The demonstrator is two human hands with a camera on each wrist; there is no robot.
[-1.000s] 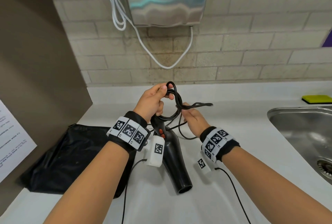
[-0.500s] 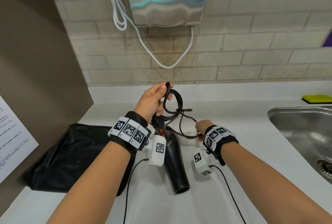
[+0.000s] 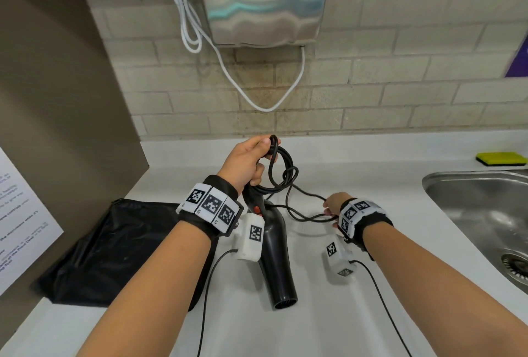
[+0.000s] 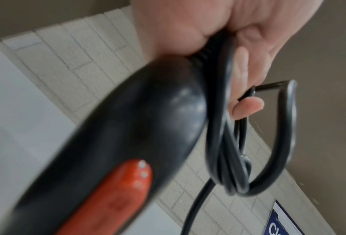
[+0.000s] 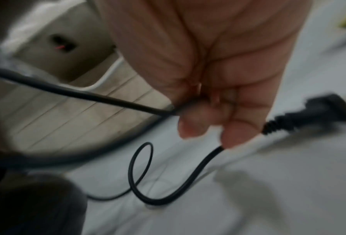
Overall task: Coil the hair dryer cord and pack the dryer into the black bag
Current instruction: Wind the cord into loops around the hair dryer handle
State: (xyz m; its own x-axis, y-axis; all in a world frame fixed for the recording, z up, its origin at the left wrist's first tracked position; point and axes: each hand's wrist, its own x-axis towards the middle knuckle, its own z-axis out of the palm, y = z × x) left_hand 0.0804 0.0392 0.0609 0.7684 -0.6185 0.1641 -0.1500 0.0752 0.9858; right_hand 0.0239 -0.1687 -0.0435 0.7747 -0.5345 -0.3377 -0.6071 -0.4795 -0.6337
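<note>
On a white countertop (image 3: 371, 185) below tiled wall, the left hand (image 3: 245, 162) grips the hair dryer (image 3: 274, 245) handle and coiled cord (image 3: 281, 169); the right hand (image 3: 333, 203) pinches loose cord. The black bag (image 3: 114, 245) lies at the counter's left edge.

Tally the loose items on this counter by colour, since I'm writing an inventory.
Black: 2, hair dryer with its cord, and bag
Yellow-green: 1, sponge
Total: 3
</note>
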